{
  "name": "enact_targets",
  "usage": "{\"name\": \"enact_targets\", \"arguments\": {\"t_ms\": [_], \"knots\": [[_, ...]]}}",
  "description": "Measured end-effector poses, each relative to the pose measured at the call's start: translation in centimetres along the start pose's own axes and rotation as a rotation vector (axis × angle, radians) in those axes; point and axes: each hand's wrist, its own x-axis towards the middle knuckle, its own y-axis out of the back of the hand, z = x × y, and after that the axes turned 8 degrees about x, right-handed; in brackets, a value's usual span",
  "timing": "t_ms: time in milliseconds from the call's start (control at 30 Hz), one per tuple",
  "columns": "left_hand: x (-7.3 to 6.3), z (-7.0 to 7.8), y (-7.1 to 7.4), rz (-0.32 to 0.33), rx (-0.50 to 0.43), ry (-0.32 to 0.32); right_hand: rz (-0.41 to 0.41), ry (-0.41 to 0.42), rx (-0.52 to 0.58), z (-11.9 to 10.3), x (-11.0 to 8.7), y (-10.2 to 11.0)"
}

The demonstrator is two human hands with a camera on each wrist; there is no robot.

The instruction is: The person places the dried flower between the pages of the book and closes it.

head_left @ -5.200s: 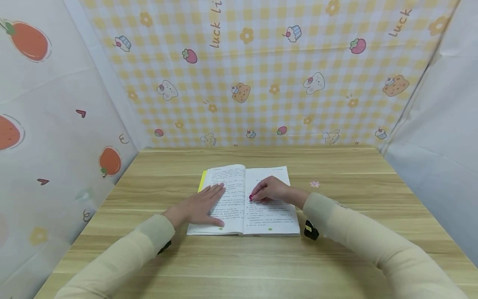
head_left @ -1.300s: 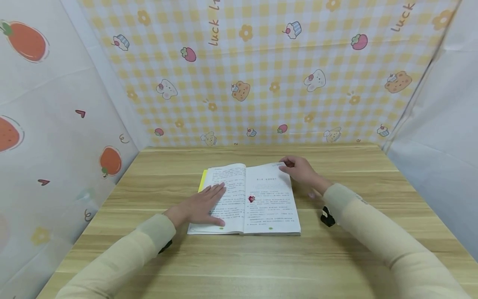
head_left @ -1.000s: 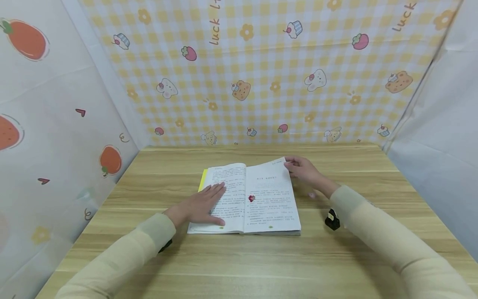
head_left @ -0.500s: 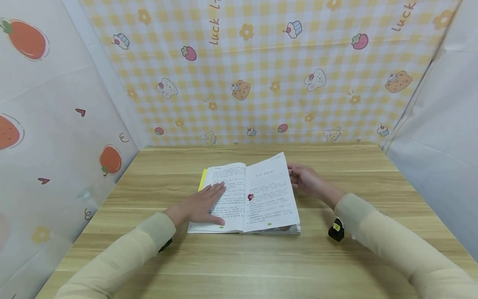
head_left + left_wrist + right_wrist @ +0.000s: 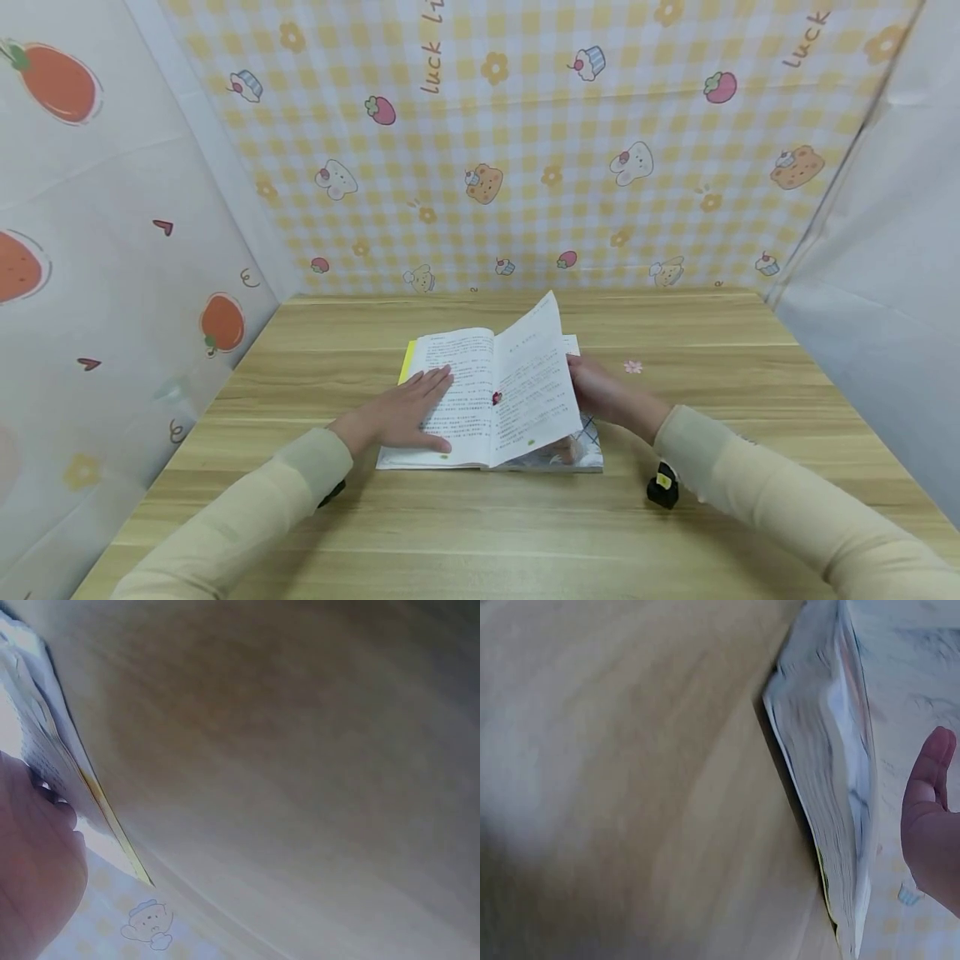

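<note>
An open book (image 5: 453,358) with printed text lies on the table in the head view. My left hand (image 5: 397,417) rests flat on its left page, fingers and thumb spread. On the right, a page (image 5: 532,387) stands partly raised and bent towards the left. Behind its outer edge is my right hand (image 5: 615,393), the fingertips hidden by the page. In the right wrist view the right-hand fingers (image 5: 930,769) are extended against the pale paper. A small dark red ornament (image 5: 497,398) sits near the book's fold. Under the raised page a coloured picture (image 5: 562,450) shows.
A pink flower-shaped piece (image 5: 633,367) lies on the wooden table (image 5: 480,533) right of the book. Black wrist cameras (image 5: 663,485) hang under the sleeves. A yellow checked cloth (image 5: 525,225) hangs behind the table, with white sheets at both sides.
Earlier my right hand pinched the red ornament near the fold, then moved to the right page's upper corner. The page has since risen and swung left, uncovering the picture. My left hand stayed put.
</note>
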Motion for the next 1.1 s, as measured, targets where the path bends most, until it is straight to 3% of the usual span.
{"name": "enact_targets", "arguments": {"t_ms": [100,233,567,700,800,1000,1100], "knots": [[-0.1,-0.1,-0.1,0.007,0.005,0.0,-0.07,0.005,-0.054,0.5,0.0,-0.5],[0.0,-0.1,-0.1,0.029,0.008,-0.013,-0.155,0.078,-0.176,1.2,0.0,-1.0],[-0.4,-0.7,0.0,0.078,-0.033,-0.02,-0.213,0.296,-0.643,2.7,0.4,-3.6],[-0.7,-1.1,0.3,0.141,-0.169,0.005,-0.205,0.309,-0.869,2.8,0.4,-4.2],[-1.0,-1.5,0.6,0.223,-0.299,0.027,-0.231,0.297,-1.005,2.7,0.4,-4.6],[-1.5,-2.3,1.3,0.337,-0.548,0.084,-0.316,0.298,-1.187,2.9,0.3,-5.3],[-1.7,-2.7,1.9,0.391,-0.619,0.106,-0.331,0.324,-1.278,3.0,0.4,-5.4]]}}
